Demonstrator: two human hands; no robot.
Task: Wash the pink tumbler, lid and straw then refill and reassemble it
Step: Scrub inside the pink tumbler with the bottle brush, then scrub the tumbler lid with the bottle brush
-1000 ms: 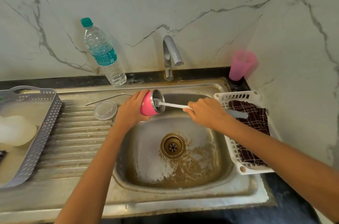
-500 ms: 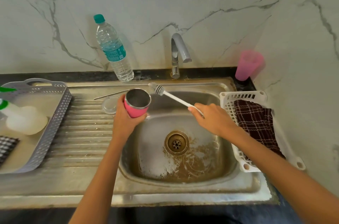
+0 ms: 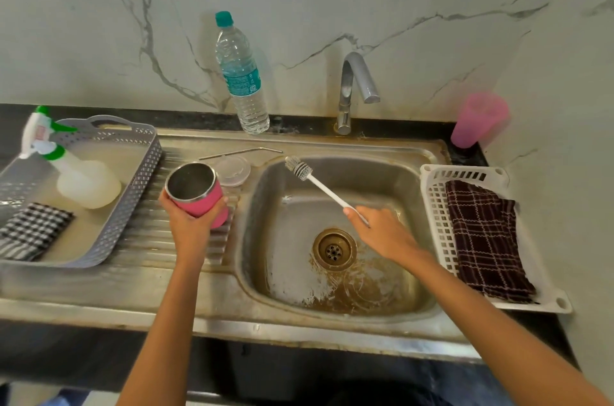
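Note:
My left hand (image 3: 189, 223) grips the pink tumbler (image 3: 198, 193) upright over the ribbed drainboard, its steel mouth facing up. Behind it lie the clear lid (image 3: 232, 171) and the thin metal straw (image 3: 239, 153), flat on the drainboard. My right hand (image 3: 378, 233) holds the white bottle brush (image 3: 315, 183) by its handle above the sink basin (image 3: 285, 272); the bristle head points up-left, clear of the tumbler.
A water bottle (image 3: 241, 73) and the tap (image 3: 352, 90) stand at the back wall. A grey tray (image 3: 126, 206) with a spray bottle (image 3: 73, 173) and checked cloth sits left. A white basket (image 3: 435, 206) with a dark cloth sits right, a pink cup (image 3: 478, 120) behind it.
The brush has come out of the tumbler. My left hand turned the tumbler from sideways to upright and carried it left over the drainboard; my right hand stays above the basin.

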